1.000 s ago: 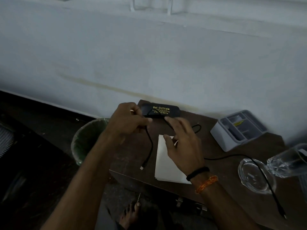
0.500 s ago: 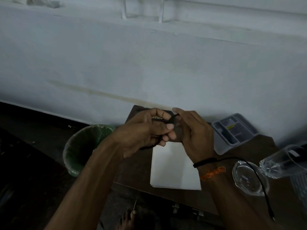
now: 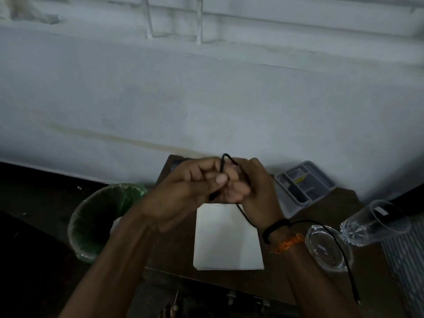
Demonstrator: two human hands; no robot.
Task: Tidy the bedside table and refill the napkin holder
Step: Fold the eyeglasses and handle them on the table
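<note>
Moved: both hands lifted off the surface (image 3: 321, 216), cable (image 3: 243, 212) bunched between them.
Left hand (image 3: 190, 191): fingers curled, pinching cable.
Right hand (image 3: 254, 187): curled around cable.

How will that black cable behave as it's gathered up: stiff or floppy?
Probably floppy: the black cable bends into a tight loop above both hands and sags below them. Likely light, since it is thin. Its loose end trails across the glass dish and may drag on it.

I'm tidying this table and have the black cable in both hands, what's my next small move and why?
Probably fold in another loop: both hands pinch the cable, but its tail still trails across the glass ashtray to the table edge.
</note>
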